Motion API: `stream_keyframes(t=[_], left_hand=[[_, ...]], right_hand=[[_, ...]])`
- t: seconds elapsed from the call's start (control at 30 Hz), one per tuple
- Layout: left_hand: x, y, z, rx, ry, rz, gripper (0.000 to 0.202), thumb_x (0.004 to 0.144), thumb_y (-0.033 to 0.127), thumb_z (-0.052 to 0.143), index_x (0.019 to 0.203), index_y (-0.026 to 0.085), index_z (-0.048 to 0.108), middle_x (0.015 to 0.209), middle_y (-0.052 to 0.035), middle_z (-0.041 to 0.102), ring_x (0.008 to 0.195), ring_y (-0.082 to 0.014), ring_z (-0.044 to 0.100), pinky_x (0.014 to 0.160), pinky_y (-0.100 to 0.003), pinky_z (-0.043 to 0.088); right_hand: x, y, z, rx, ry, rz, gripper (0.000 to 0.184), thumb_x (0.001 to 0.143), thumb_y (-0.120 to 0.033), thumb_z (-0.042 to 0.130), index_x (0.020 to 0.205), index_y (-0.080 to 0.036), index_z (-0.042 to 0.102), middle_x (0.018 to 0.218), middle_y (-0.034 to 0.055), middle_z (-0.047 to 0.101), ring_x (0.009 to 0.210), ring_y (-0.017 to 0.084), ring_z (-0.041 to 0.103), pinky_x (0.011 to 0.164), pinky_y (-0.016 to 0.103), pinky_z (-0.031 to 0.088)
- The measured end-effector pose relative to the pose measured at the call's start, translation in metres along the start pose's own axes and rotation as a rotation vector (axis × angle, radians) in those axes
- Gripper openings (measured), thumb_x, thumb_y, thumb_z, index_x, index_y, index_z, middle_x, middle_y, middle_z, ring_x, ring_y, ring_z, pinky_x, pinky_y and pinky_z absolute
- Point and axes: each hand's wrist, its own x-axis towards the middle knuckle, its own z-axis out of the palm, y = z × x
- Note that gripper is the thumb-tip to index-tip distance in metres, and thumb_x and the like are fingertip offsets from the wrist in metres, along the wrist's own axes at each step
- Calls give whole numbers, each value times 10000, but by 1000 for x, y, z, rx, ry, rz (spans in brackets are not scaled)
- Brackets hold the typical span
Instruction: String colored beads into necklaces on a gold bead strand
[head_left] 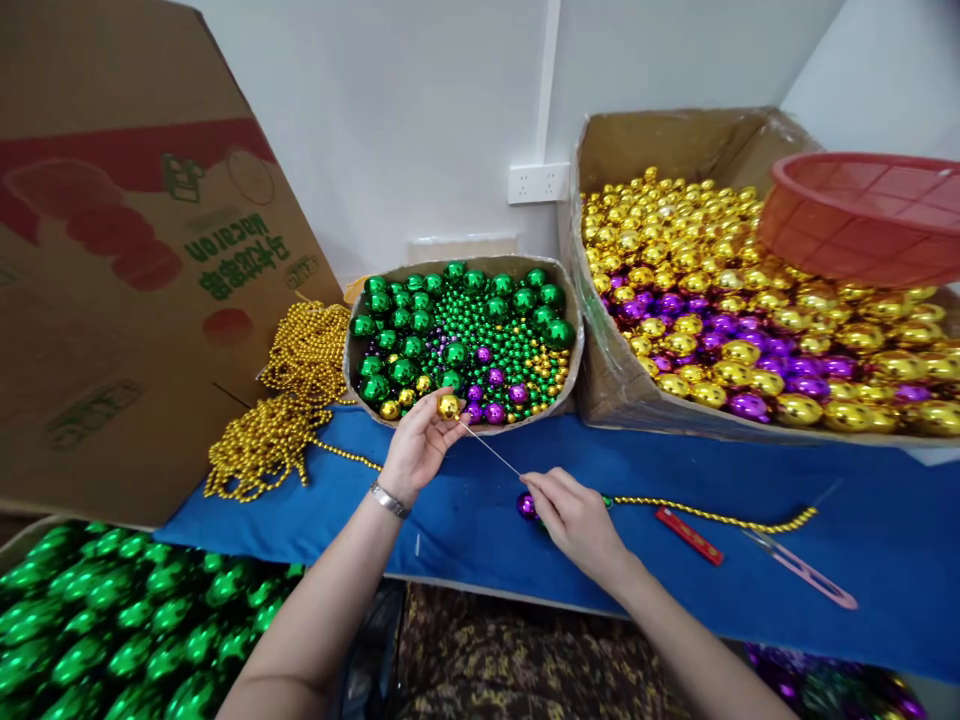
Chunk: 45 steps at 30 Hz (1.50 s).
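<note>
My left hand [424, 445] pinches a shiny gold bead [448, 406] at the front edge of a low box [352, 375] of green, purple and gold beads. From that bead a thin string or needle [491, 452] runs taut down to my right hand [574, 520], whose fingers are closed on its other end. A purple bead [527, 506] shows beside the right fingers, and a bit of green peeks out past the knuckles. Beyond them a gold bead strand [712, 510] stretches right across the blue cloth [465, 540].
Gold bead strands [262, 445] lie heaped at left by a large carton [112, 300]. A big box [592, 400] of gold and purple beads stands right, with a red basket [862, 225] on it. Pink thread snips [806, 575] and a red packet [690, 537] rest on the cloth.
</note>
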Motion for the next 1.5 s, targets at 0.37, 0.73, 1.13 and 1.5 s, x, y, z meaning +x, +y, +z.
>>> stream_keyframes(t=[0.37, 0.73, 1.13, 1.5], left_hand=[[-8, -6, 6, 61, 10, 91, 285, 798, 308, 648, 1045, 169, 623, 913, -42, 677, 782, -159, 676, 786, -327, 552], [-7, -7, 3, 75, 5, 64, 294, 815, 328, 624, 1060, 166, 614, 960, -70, 682, 841, -190, 684, 802, -339, 545], [-16, -18, 10, 193, -55, 126, 321, 767, 297, 687, 1055, 166, 633, 954, -59, 674, 851, -179, 667, 752, -300, 558], [-16, -22, 17, 176, -94, 31, 339, 752, 310, 702, 1043, 156, 622, 936, -78, 690, 832, -190, 679, 733, -312, 564]], right_hand=[[0, 1, 5, -31, 19, 11, 262, 953, -244, 395, 1043, -187, 635, 856, 65, 655, 746, 147, 644, 656, 241, 507], [-2, 1, 2, -34, 4, 9, 272, 954, -248, 386, 1043, -190, 636, 850, 64, 654, 729, 143, 642, 642, 237, 507], [0, 1, 4, -12, 17, 52, 265, 952, -250, 391, 1032, -184, 635, 850, 69, 652, 737, 151, 640, 664, 248, 508], [-2, 5, 6, -31, 73, 51, 261, 949, -251, 388, 1048, -187, 622, 852, 70, 652, 760, 156, 641, 683, 253, 516]])
